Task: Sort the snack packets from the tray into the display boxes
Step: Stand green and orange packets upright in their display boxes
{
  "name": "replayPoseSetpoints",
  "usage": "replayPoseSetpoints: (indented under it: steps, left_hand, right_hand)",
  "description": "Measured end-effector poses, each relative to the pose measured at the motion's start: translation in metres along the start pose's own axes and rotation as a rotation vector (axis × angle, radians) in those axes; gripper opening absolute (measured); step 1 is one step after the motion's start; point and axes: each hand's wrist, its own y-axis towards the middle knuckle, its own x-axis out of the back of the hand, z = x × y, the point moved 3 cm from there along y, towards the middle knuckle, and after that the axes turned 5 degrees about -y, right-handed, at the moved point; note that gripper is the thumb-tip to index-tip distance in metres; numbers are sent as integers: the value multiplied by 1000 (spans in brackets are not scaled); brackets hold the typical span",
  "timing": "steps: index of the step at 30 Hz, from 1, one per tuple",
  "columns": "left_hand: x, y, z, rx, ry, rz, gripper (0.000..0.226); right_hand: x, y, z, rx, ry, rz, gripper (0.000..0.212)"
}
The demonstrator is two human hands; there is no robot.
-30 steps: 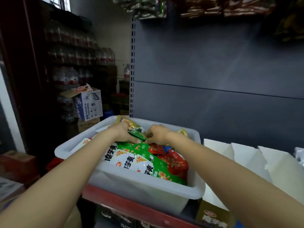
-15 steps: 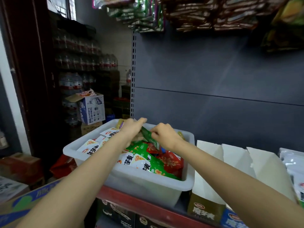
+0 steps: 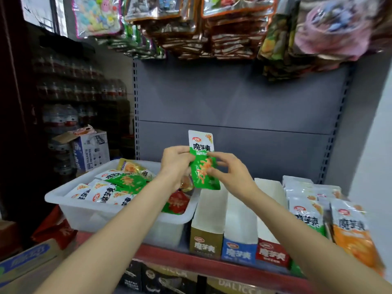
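Observation:
I hold a green-and-white snack packet (image 3: 203,164) upright above the right end of the white tray (image 3: 70,205). My left hand (image 3: 176,164) grips its left edge; a second packet shows just under this hand. My right hand (image 3: 231,172) pinches the packet's right side with thumb and fingers. The tray holds several more green, white, red and yellow packets (image 3: 118,185). Right of the tray stand three open display boxes: a gold-fronted one (image 3: 206,242), a blue-fronted one (image 3: 239,249) and a red-fronted one (image 3: 272,253).
Filled boxes of green and orange packets (image 3: 331,219) stand at the far right on the red-edged shelf (image 3: 191,264). Bags of snacks (image 3: 233,28) hang overhead. A cardboard box (image 3: 91,149) and stacked bottles sit at the left, a carton (image 3: 23,262) at lower left.
Both hands have risen out of the tray with a green packet, from lying among the packets to upright above the tray's right end. The camera has tilted up and right.

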Motion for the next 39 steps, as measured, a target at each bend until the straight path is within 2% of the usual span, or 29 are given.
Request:
replayPoseSetpoints:
  steps: [3, 6, 10, 14, 20, 23, 26, 28, 30, 32, 36, 39]
  left_hand:
    - [-40, -23, 9, 14, -37, 160, 27]
    - [-79, -43, 23, 14, -28, 289, 26]
    - [-129, -63, 37, -47, 65, 434, 25]
    - [-162, -70, 48, -120, 174, 443, 19]
    - [-188, -74, 68, -215, 371, 482, 16]
    - [-190, -78, 74, -259, 464, 486, 34]
    - [-188, -82, 75, -364, 569, 449, 63]
    - [-187, -84, 76, -434, 643, 448, 56]
    - [-186, -85, 78, -481, 723, 473, 36]
    - [-186, -85, 79, -488, 769, 501, 26]
    - [-182, -84, 76, -509, 783, 508, 25]
    - [-167, -81, 67, -545, 779, 473, 23]
  right_hand:
    - [36, -23, -26, -95, 216, -42, 50]
    - [78, -50, -47, -129, 253, -115, 60]
    - [126, -79, -71, -143, 87, -200, 72]
    - [150, -95, -86, -155, -94, -205, 84]
    - [159, -110, -104, -145, -428, -193, 115]
    - [158, -114, -108, -145, -535, -133, 102]
    - [155, -116, -107, -118, -603, -57, 69]
    - [153, -116, -107, -107, -649, -22, 52]
    - [151, -116, -107, -108, -698, 0, 47]
    - [151, -114, -106, -108, -729, 9, 46]
    - [148, -109, -101, -108, -770, -2, 43]
    - [141, -104, -87, -62, -710, -120, 39]
